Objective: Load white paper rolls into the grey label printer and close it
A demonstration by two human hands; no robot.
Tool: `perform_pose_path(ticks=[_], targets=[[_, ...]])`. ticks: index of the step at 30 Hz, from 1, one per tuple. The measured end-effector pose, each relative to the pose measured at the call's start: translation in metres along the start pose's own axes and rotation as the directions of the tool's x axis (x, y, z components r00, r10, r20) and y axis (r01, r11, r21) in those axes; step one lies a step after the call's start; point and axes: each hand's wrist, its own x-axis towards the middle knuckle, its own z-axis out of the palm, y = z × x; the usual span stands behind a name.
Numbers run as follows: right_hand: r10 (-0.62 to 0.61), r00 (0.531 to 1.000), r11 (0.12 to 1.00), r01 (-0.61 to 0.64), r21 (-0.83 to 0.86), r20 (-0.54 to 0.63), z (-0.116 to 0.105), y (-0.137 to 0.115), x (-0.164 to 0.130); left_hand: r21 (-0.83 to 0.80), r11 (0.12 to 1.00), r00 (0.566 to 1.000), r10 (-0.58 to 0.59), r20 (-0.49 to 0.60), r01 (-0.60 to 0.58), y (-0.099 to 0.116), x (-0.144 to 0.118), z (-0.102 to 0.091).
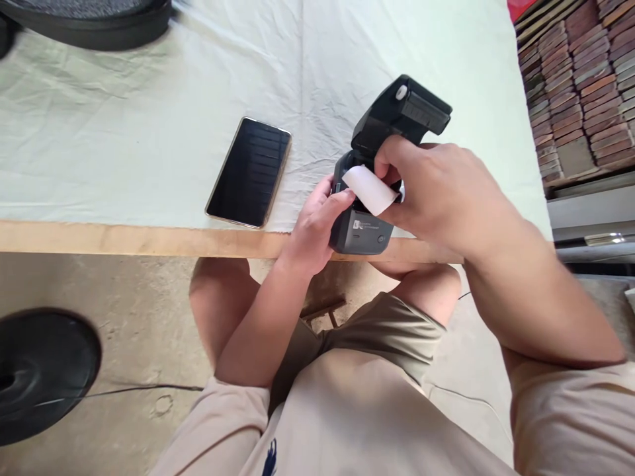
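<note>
1. the printer (364, 228) sat at the table's (124, 239) near edge, lid (397, 116) tipped up and open so the bay was reachable.
2. left hand (317, 221) was clamped on the printer's left side, probably to steady it.
3. right hand (436, 192) hung over the bay, fingers pinched on a paper roll (370, 188), tilted down toward it.
4. a phone (251, 172) lay flat, screen dark, left of the printer, apart from both hands.
</note>
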Motion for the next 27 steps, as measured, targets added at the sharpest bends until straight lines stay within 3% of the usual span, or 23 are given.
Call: perform_pose_path(ticks=[5, 10, 15, 22, 27], targets=[[0.077, 0.997, 0.988, -0.078, 0.134, 0.011, -0.013, -0.002, -0.005, -0.015, 1.0, 1.0, -0.017, 0.016, 0.017, 0.0, -0.002, 0.0], [0.126, 0.981, 0.98, -0.1, 0.174, -0.148, -0.031, -0.016, -0.017, -0.056, 0.998, 0.999, -0.041, -0.021, 0.039, 0.0, -0.001, 0.0], [0.025, 0.982, 0.97, 0.022, 0.244, -0.187, -0.015, -0.007, -0.018, -0.08, 0.997, 1.0, -0.019, 0.0, 0.018, 0.001, 0.0, 0.0], [-0.081, 0.977, 0.986, 0.107, 0.125, -0.199, 0.008, 0.015, -0.019, -0.047, 0.999, 1.0, -0.02, 0.019, 0.02, -0.002, 0.0, -0.002], [-0.244, 0.898, 0.937, 0.316, 0.149, -0.366, 0.018, 0.004, -0.024, -0.12, 0.993, 1.0, 0.004, 0.029, -0.001, 0.0, 0.001, -0.001]])
